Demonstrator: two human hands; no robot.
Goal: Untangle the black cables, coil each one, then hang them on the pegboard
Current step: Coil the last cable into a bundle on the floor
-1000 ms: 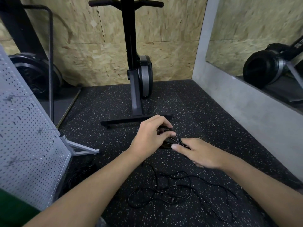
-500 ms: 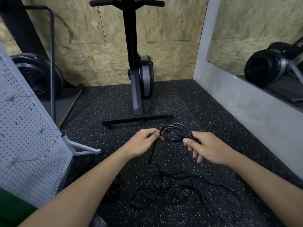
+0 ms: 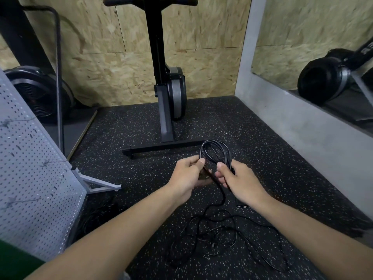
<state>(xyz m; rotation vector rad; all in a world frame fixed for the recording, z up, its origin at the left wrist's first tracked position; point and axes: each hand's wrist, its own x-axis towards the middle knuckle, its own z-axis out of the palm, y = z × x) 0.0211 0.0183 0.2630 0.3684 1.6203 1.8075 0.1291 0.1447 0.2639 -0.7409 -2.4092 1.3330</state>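
Observation:
A black cable coil of several loops stands up between my hands above the speckled floor. My left hand pinches the coil's left side between thumb and fingers. My right hand grips its right side. A loose strand hangs from the coil down to a tangle of black cables on the floor in front of me. The grey pegboard leans at the left, with thin hooks on its face.
A black exercise machine stands on its floor bar just beyond my hands. A fan wheel and metal frame sit at the back left. A grey concrete ledge with a mirror runs along the right. A small plug end lies by my right wrist.
The coil rose from the floor and now stands as tall loops. My left hand slid up along the strand and met the coil; both hands came closer together.

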